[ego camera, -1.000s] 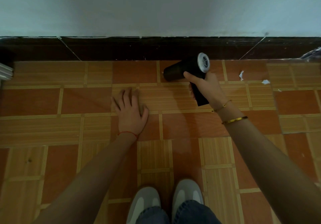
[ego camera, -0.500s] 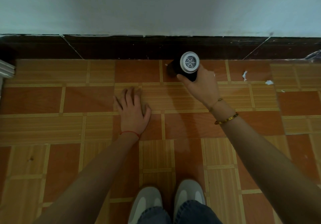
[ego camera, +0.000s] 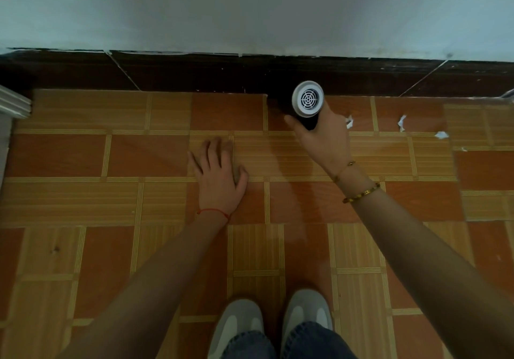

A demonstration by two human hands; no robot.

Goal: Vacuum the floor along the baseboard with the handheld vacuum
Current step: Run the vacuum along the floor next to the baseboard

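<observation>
A right hand [ego camera: 324,138] grips a handheld vacuum [ego camera: 306,104] against the dark baseboard [ego camera: 194,72], upper centre; the left hand [ego camera: 219,175] lies spread on orange tiled floor [ego camera: 139,158].

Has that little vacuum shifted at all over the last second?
Yes. The vacuum in the right hand has swung round: its grille end now faces the camera and its nose points at the baseboard, where earlier it lay sideways along it.
</observation>
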